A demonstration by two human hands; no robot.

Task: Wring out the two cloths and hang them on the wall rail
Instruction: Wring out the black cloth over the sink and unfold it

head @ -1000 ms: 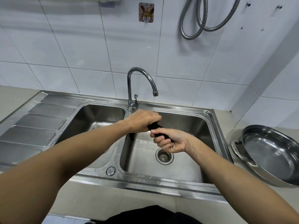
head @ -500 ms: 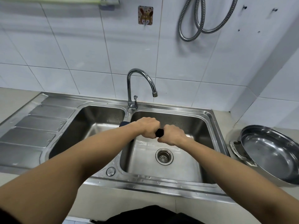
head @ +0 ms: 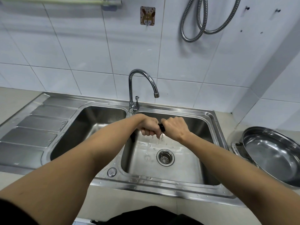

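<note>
Both hands, left hand (head: 148,125) and right hand (head: 176,127), now squeeze the dark cloth (head: 162,127) tight; water drips into the sink (head: 215,127), so wringing has started

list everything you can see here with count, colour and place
cloth: 1 seen, dark, twisted between both hands over the right basin
sink: 1, steel, two basins with a drainboard on the left
tap: 1, chrome, behind the basins, no water running
pan: 1, steel, on the counter right of the sink
rail: 1, pale, top left on the wall
hook: 1, rabbit sticker, above the tap
hose: 1, metal, looped on the wall
left hand: gripping the cloth
right hand: gripping the cloth
</note>
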